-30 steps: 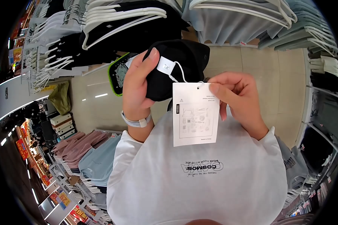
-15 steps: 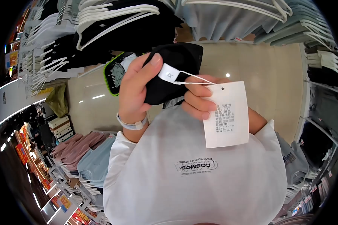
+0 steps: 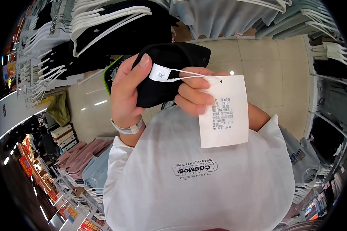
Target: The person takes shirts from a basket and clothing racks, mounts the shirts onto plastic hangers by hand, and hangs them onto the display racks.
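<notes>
My left hand (image 3: 129,86), with a pale band at the wrist, grips a bunched black T-shirt (image 3: 158,94). Its thumb presses beside a white size label (image 3: 159,73) that looks marked XL. From near this label a white string loop (image 3: 191,73) runs to a white hang tag (image 3: 229,133). My right hand (image 3: 194,92) is closed at the tag's upper left edge with curled fingers; its thumb is hidden. The tag hangs in front of my white shirt, its small printed Chinese text facing me.
White hangers (image 3: 112,17) with black clothes hang ahead on the left, grey shirts (image 3: 223,19) ahead on the right. A green-rimmed basket (image 3: 107,82) stands on the tiled floor (image 3: 273,77), partly behind my left hand. Pink shirts (image 3: 75,156) hang at lower left.
Both hands, with the T-shirt and tag, have shifted slightly left in view. The tag's print has become sharper. The basket is now more covered by my left hand.
</notes>
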`<state>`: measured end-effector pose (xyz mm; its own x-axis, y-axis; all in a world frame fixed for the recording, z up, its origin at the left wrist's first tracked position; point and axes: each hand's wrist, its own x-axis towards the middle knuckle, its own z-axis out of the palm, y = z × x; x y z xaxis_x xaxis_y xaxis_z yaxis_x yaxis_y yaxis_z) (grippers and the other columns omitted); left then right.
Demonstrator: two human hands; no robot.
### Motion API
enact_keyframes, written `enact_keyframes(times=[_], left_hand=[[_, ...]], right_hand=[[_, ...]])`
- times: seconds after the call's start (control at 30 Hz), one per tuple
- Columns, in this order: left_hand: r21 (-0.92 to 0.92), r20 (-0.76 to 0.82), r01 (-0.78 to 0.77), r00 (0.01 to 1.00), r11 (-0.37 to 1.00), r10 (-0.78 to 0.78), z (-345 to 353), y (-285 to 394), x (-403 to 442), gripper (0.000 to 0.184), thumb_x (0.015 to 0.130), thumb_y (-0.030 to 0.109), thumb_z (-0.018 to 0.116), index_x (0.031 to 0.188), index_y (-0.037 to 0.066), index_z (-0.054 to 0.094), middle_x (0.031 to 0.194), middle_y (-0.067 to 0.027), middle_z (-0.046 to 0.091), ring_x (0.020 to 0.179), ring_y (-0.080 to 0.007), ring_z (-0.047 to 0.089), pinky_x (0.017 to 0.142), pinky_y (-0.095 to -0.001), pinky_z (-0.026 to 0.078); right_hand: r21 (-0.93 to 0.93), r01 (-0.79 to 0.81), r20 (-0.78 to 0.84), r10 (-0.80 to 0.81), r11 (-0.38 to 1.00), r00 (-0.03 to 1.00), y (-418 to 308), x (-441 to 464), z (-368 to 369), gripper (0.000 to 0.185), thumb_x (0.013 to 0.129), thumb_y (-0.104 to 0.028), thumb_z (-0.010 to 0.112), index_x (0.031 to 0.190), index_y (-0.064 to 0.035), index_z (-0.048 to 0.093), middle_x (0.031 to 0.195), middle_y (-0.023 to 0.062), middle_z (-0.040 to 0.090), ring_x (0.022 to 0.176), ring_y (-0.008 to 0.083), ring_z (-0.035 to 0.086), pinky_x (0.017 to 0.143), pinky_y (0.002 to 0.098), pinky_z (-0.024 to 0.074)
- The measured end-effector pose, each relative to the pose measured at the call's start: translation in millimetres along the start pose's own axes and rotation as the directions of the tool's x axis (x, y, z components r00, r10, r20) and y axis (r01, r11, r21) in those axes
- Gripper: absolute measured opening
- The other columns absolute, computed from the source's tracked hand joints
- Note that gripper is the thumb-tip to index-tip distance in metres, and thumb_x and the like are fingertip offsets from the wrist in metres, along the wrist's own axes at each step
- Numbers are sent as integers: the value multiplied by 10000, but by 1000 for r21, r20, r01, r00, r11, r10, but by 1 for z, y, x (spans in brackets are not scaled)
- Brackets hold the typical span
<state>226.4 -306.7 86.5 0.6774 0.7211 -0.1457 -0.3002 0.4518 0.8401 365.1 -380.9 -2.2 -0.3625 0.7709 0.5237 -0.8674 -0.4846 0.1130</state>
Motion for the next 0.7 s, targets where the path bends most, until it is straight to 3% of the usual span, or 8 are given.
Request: enact_keyframes(times=[0.37,0.43,0.47,0.53,0.57,0.6,0.63,0.7], left_hand=[[106,-3,22,1000,994,-22,6,-3,0,298,935,183,478,1108,-44,564,931,-59,635,814,-96,601,724,-220,471],[173,4,65,998,983,-67,4,-4,-3,322,927,178,489,1147,-52,541,965,-41,608,873,-82,563,769,-216,438],[176,-8,56,998,983,-56,6,-3,-3,322,927,178,489,1147,-52,541,965,-41,608,873,-82,563,769,-216,438],[244,100,16,994,970,-42,11,-1,-1,318,925,164,484,1152,-52,536,976,-33,594,905,-80,539,793,-212,414],[207,119,60,989,977,-86,9,0,0,290,909,140,499,1130,-40,553,972,-30,584,925,-72,517,811,-211,396],[209,107,54,991,976,-78,6,-1,1,290,909,140,499,1130,-40,553,972,-30,584,925,-72,517,811,-211,396],[254,139,60,985,965,-98,2,-3,3,274,898,128,511,1115,-32,563,962,-27,586,910,-68,521,799,-208,400],[264,124,122,979,957,-159,4,-4,3,242,865,108,558,1071,-16,588,925,-9,595,848,-48,534,742,-184,415]], right_hand=[[-56,44,17,-43,997,999,-4,-12,4,248,771,-230,633,818,-77,443,715,90,518,766,235,506,627,289,388],[-429,120,-193,-220,895,956,-12,-15,19,218,728,-157,594,851,-47,451,766,106,520,795,225,513,673,299,402],[-422,110,-190,-206,900,960,-14,-16,23,218,728,-157,594,851,-47,451,766,106,520,795,225,513,673,299,402],[-905,177,-99,-596,386,797,-19,-18,27,227,680,-103,528,882,-23,462,825,111,521,795,215,517,723,302,413],[-969,135,-19,-601,209,799,-26,-22,25,184,694,-61,482,871,-13,492,858,94,523,798,202,521,744,303,424],[-966,135,-21,-592,218,806,-26,-23,25,184,694,-61,482,871,-13,492,858,94,523,798,202,521,744,303,424],[-998,-66,-40,-626,-17,778,-26,-24,26,149,710,-45,481,853,-10,502,852,89,520,803,194,520,737,301,425],[-823,-389,-52,-627,-414,777,-27,-24,29,106,736,14,488,832,-4,527,854,109,508,828,223,525,718,308,435]])
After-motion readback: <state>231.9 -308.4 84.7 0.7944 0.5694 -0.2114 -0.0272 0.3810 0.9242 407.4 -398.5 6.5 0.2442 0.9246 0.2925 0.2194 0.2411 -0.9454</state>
